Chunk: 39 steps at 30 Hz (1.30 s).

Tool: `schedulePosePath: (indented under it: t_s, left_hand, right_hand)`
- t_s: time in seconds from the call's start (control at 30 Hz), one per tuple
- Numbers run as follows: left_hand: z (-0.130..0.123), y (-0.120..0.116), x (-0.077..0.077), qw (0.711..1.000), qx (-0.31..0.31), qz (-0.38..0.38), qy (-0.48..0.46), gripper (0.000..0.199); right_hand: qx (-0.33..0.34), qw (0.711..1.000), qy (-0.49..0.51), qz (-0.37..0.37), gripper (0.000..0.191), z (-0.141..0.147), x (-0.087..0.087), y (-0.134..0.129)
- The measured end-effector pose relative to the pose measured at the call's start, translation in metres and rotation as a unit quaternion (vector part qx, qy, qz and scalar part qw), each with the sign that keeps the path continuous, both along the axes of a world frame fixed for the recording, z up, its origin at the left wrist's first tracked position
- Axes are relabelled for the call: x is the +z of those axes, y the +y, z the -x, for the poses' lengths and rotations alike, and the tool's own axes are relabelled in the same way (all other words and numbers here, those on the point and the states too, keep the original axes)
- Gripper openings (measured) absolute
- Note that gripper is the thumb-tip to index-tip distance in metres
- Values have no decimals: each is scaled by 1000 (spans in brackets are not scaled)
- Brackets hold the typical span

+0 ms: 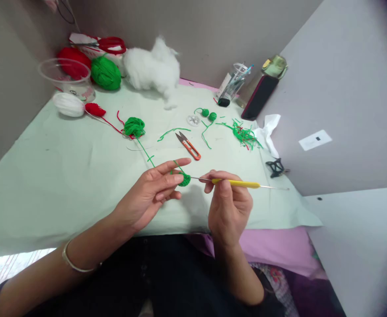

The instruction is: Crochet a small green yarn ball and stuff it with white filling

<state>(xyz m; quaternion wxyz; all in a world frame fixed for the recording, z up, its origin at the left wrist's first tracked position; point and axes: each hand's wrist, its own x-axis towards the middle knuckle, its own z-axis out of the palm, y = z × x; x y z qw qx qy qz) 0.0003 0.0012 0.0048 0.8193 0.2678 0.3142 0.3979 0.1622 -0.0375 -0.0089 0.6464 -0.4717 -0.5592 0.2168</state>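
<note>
Between the thumb and fingers of my left hand (156, 187) is a small green crocheted piece (184, 179), with a strand of yarn passing over the raised index finger. My right hand (230, 202) is closed round the yellow handle of a crochet hook (239, 183), whose metal tip reaches left to the green piece. From my left hand the yarn runs back to a small green yarn bundle (134, 127). Orange thread snips (189, 147) lie just beyond my hands.
Green yarn scraps (244, 134) and two small green balls (209, 114) lie at the right back. White stuffing (152, 68), a green yarn ball (105, 73) and a clear tub (81, 90) stand at the left back. A phone (259, 97) leans against a bottle.
</note>
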Motion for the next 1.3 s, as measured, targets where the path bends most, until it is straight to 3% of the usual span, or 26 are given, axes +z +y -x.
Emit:
schedulePosePath:
  t_s: [0.07,0.2,0.27,0.33,0.4,0.53,0.63,0.77,1.0,1.3]
  left_hand:
    - [-2,-1,1,999,-3,-28,17,39]
    - [-7,-5,1,996,21,-60,59,41]
    - [-8,-5,0,997,31,-47,46,41]
    - [-8,-4,-2,1000,3,-11,12,36]
    - [-6,-2,-3,999,-29,32,-18,32]
    - [-1,2,-3,998,-9,53,-34,29]
    - [0,1,-2,1000,-1,1,-12,31]
    - [-3,-3,-3,998,-7,-53,28,34]
    - [-2,-4,-5,996,-27,-69,46,37]
    - [1,-3,-5,989,10,-105,104,32]
  right_hand:
    - [27,999,13,16,20,2,3,1]
    - [10,996,-84,-20,22,4,0,0]
    - [-24,980,-186,-71,24,4,-5,0]
    - [-68,945,-292,-130,28,2,-9,0]
    - [-86,933,-315,-148,29,0,-11,0]
    - [-26,996,-76,-36,22,-4,-4,1]
    - [40,997,63,24,19,-3,1,2]
    - [67,995,54,50,16,1,2,1]
    - [94,986,119,73,16,-1,-3,1]
    - [116,974,180,79,19,-6,2,4]
